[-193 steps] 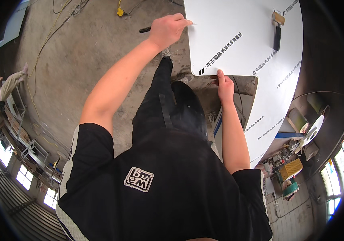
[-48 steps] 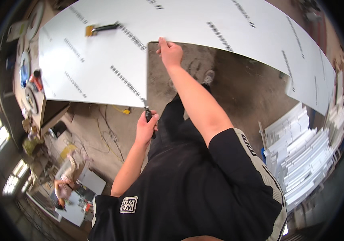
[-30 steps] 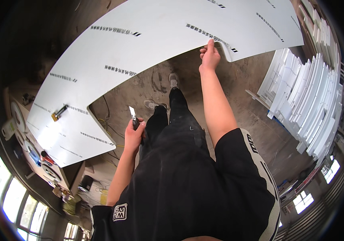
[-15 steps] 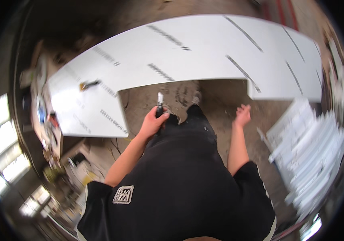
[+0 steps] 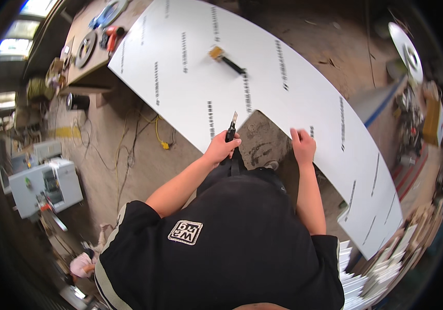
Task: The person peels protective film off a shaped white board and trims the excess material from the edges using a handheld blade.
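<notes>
My left hand (image 5: 223, 148) is closed round the black handle of a utility knife (image 5: 230, 132), its blade out and pointing away from me over the white panel's edge. The large white panel (image 5: 314, 98) has a curved far edge, a notched near edge and rows of dark print. My right hand (image 5: 304, 146), fingers curled in, is over the panel's inner edge to the right of the notch. I cannot tell whether it touches the panel. On the panel lies a hand tool (image 5: 227, 60) with a tan block head and black handle.
A bench (image 5: 95, 64) at the far left bears rolls and a red tool (image 5: 112, 38). Cords with a yellow plug (image 5: 165, 145) cross the floor. A grey machine (image 5: 51, 188) and another person (image 5: 83, 262) are at left. White strips (image 5: 355, 284) are stacked lower right.
The view has swung left, so the panel now slants down to the right. The knife stays in my left hand. My right hand, earlier loosely open off the panel, is now curled at its edge.
</notes>
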The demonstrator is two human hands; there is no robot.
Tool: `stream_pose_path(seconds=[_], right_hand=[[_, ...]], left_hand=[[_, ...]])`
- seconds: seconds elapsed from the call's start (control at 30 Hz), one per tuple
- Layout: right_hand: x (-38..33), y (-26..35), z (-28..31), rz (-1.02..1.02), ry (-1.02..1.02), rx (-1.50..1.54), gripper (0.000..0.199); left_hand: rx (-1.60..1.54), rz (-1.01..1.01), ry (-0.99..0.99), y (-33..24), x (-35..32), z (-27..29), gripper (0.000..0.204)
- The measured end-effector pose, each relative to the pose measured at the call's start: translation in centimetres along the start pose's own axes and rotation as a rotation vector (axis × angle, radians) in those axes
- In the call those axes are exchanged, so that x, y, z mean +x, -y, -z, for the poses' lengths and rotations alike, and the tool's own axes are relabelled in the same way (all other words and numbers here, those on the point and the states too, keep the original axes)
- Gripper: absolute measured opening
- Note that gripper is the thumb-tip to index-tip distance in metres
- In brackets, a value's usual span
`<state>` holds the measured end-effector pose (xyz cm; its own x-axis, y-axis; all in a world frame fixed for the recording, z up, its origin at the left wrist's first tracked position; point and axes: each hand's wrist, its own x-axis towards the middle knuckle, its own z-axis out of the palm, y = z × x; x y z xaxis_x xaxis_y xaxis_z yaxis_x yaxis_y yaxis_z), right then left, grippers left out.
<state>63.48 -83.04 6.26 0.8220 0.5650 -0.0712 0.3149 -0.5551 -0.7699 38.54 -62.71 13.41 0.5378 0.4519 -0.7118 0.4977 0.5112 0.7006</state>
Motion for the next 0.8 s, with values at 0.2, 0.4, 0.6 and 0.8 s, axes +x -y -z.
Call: stream_pose_path(seconds=[0.2, 0.4, 0.6, 0.8], right_hand=[[15.1, 12.2, -14.6, 0.398, 0.033, -0.337, 0.051], [18.1, 19.2, -24.1, 0.149, 0.377, -0.456, 0.049], [7.0, 22.7, -27.0, 0.081, 0.603, 0.076, 0.037], [-3.3, 26.7, -26.0, 0.209, 0.867, 0.19, 0.054]], left_hand=[[-0.173, 0.08, -0.068, -0.7, 0.5, 10.9, 0.018], [-0.352, 0.03, -0.2, -0.8, 0.5, 18.1, 0.021], [-0.358, -0.068, -0.305, -2.0, 1.2, 19.3, 0.031], [-0.425, -0.266, -0.439, 1.5, 2.1, 19.2, 0.024]])
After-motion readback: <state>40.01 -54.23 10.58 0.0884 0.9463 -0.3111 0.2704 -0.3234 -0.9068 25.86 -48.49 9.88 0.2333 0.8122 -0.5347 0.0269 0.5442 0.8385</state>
